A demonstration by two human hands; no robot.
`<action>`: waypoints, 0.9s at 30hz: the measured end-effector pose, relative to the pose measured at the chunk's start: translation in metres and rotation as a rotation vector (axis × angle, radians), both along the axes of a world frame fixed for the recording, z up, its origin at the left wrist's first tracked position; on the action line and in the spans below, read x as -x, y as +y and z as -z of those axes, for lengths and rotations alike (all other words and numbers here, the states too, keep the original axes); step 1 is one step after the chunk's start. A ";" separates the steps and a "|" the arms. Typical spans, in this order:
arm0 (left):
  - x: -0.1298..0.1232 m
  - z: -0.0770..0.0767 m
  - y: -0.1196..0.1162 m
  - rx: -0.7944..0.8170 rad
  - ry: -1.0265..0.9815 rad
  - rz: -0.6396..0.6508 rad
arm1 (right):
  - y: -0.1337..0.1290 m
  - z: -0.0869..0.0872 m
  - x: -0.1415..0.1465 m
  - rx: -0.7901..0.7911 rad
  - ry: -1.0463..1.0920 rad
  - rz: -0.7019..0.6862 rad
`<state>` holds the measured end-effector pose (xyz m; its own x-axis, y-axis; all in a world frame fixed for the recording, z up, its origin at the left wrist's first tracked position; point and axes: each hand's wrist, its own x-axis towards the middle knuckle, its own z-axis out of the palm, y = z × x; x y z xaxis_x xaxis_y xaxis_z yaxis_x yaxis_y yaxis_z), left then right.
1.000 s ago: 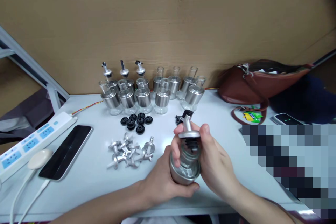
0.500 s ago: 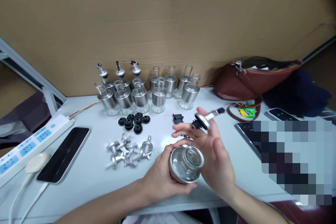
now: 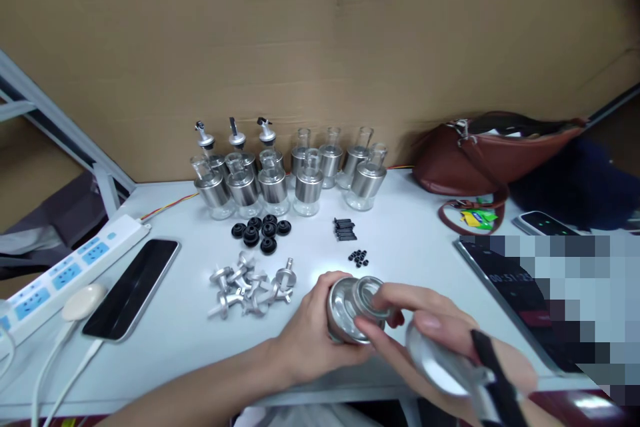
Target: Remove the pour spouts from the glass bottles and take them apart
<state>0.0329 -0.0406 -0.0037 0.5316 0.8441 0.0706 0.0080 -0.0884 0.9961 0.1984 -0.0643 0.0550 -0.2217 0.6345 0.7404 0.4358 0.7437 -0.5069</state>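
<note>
My left hand (image 3: 313,323) is wrapped round a glass bottle (image 3: 344,307) with a metal band, its open mouth tilted up toward me. At the bottle's neck, the thumb and a finger of my right hand (image 3: 450,317) touch the glass. Lying in that same hand is a pourer spout (image 3: 440,363), silver with a black flap; its stopper end is hidden. Beyond my hands are black rubber stoppers (image 3: 251,235), silver spout parts (image 3: 256,290), black flaps (image 3: 345,228) and tiny black pieces (image 3: 359,257).
Several banded bottles (image 3: 308,187) line the back, three with pourers fitted (image 3: 237,140). At left lie a phone (image 3: 133,290) and a power strip (image 3: 65,273). A brown bag (image 3: 450,160) and a dark-screened device (image 3: 505,287) are at right. A cardboard wall (image 3: 320,47) rises behind.
My right hand has turned over and come to the bottle's neck, bringing the pourer spout down and toward me. My left hand keeps its hold on the bottle. The view has shifted slightly.
</note>
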 end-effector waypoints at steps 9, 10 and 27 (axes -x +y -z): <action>-0.001 0.008 0.000 -0.013 -0.022 -0.037 | 0.048 -0.049 -0.004 -0.069 0.317 0.292; -0.002 0.008 0.000 0.007 -0.008 -0.029 | 0.058 -0.056 -0.005 -0.164 0.319 0.282; -0.005 0.004 0.005 -0.005 0.041 -0.005 | 0.187 0.004 -0.010 -0.064 -0.028 0.410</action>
<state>0.0380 -0.0354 -0.0081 0.5298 0.8464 0.0535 0.0491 -0.0936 0.9944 0.2086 0.1225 0.0513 0.0190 0.6276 0.7783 0.7157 0.5351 -0.4489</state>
